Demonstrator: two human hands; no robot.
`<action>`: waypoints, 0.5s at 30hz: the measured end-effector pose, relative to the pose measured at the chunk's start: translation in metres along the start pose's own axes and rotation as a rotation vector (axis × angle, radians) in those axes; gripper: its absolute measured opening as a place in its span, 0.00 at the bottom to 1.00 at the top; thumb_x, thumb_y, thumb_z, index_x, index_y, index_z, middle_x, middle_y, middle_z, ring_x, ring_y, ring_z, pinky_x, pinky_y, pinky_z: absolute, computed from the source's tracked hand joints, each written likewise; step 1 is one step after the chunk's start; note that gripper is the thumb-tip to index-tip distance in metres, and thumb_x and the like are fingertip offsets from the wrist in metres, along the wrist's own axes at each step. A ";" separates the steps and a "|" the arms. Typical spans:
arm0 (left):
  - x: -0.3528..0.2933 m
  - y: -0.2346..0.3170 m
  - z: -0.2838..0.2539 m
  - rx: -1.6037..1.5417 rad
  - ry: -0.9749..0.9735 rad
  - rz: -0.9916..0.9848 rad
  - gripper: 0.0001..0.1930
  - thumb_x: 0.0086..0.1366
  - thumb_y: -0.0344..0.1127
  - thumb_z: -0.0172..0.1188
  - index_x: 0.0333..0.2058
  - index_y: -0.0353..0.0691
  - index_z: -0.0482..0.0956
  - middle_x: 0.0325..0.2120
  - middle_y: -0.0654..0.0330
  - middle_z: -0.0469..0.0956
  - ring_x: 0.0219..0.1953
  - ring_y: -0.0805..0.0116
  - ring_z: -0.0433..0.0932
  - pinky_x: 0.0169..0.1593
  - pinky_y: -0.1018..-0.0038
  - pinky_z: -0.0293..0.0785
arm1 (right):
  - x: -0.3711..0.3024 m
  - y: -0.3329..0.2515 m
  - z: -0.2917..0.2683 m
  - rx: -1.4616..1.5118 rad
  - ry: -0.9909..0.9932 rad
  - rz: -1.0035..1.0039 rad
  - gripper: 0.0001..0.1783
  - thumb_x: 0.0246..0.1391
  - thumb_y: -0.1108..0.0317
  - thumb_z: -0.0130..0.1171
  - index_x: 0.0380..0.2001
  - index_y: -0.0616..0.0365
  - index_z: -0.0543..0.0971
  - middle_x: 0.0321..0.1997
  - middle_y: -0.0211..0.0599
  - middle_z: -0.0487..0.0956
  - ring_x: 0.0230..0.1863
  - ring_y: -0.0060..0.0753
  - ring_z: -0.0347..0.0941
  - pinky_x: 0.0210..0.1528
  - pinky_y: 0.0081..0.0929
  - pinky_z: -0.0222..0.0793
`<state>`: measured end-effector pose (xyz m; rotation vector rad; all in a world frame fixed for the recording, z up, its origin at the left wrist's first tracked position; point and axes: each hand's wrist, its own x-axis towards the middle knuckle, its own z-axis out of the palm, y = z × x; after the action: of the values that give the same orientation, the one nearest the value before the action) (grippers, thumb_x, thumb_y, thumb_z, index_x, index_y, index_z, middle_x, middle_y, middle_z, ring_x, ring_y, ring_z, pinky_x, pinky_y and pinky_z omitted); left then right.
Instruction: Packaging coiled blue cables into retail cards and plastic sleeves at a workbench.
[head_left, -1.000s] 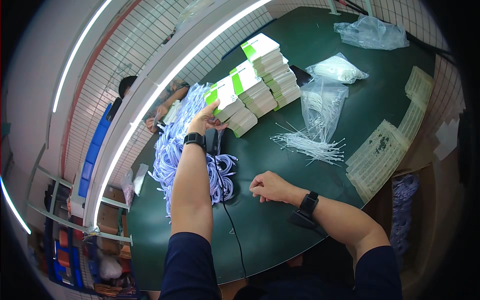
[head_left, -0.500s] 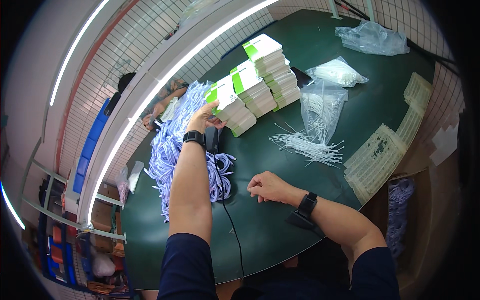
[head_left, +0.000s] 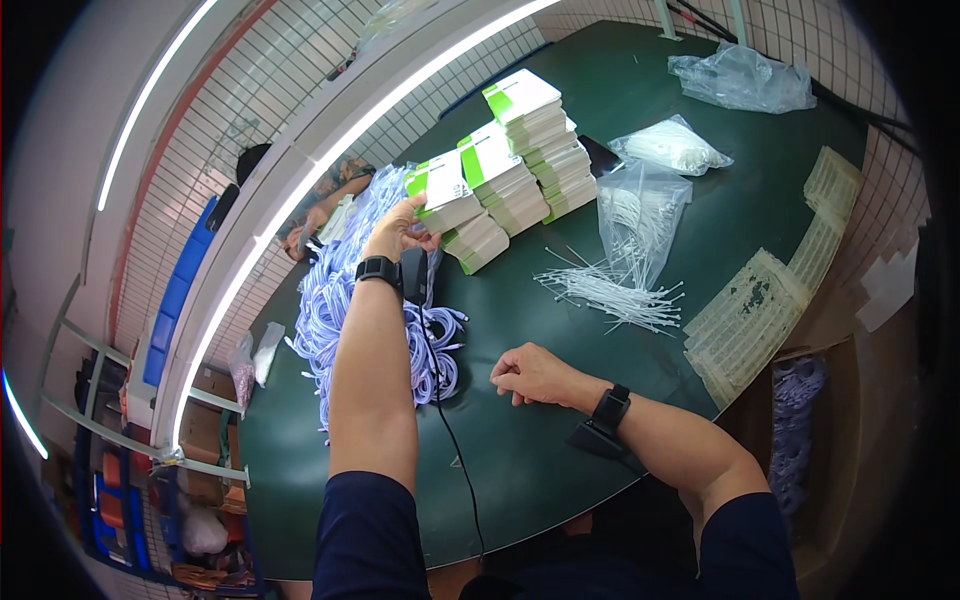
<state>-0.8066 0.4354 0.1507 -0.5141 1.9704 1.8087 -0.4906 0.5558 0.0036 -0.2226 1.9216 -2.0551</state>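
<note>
My left hand (head_left: 398,232) grips the upper part of the left stack of white-and-green cards (head_left: 447,190), thumb on top and fingers at the near side. That upper part sits shifted left over the lower cards (head_left: 478,242). Two more stacks, a middle one (head_left: 497,165) and a taller one (head_left: 530,110), stand close beside it to the right. Under my left wrist lies a big heap of pale purple cables (head_left: 335,310). My right hand (head_left: 535,374) rests on the dark green table (head_left: 540,470) with its fingers curled in and nothing visible in them.
Loose white cable ties (head_left: 615,292) spill from a clear bag (head_left: 645,215); another filled bag (head_left: 670,146) lies behind. A crumpled plastic bag (head_left: 740,80) is at the far right. Yellowed label sheets (head_left: 755,310) line the right edge. Another person's arm (head_left: 325,212) shows beyond the cables.
My left hand has moved slightly left, and the upper part of the left stack has slid left with it, off line with the cards below. My right hand stays put.
</note>
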 end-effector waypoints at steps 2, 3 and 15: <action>0.010 0.008 -0.011 -0.062 0.053 -0.080 0.27 0.65 0.47 0.72 0.57 0.43 0.72 0.50 0.49 0.70 0.48 0.53 0.72 0.41 0.51 0.80 | 0.002 -0.004 0.003 -0.007 -0.011 -0.007 0.14 0.63 0.65 0.62 0.43 0.65 0.83 0.34 0.35 0.85 0.25 0.21 0.80 0.24 0.20 0.72; 0.012 0.008 -0.011 -0.062 0.048 -0.079 0.27 0.65 0.47 0.72 0.57 0.43 0.72 0.50 0.49 0.70 0.48 0.53 0.72 0.41 0.51 0.80 | 0.001 -0.004 0.002 -0.009 -0.007 -0.008 0.14 0.63 0.65 0.62 0.43 0.65 0.83 0.34 0.35 0.85 0.25 0.21 0.80 0.24 0.20 0.72; 0.002 -0.009 0.003 -0.148 -0.330 0.060 0.34 0.65 0.48 0.71 0.64 0.43 0.68 0.57 0.47 0.74 0.63 0.49 0.72 0.58 0.45 0.80 | 0.001 -0.007 0.002 -0.024 -0.006 -0.015 0.14 0.61 0.66 0.61 0.42 0.67 0.84 0.33 0.37 0.86 0.25 0.25 0.81 0.25 0.22 0.74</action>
<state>-0.8031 0.4375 0.1418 -0.1850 1.6550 1.9431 -0.4914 0.5535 0.0106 -0.2496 1.9476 -2.0401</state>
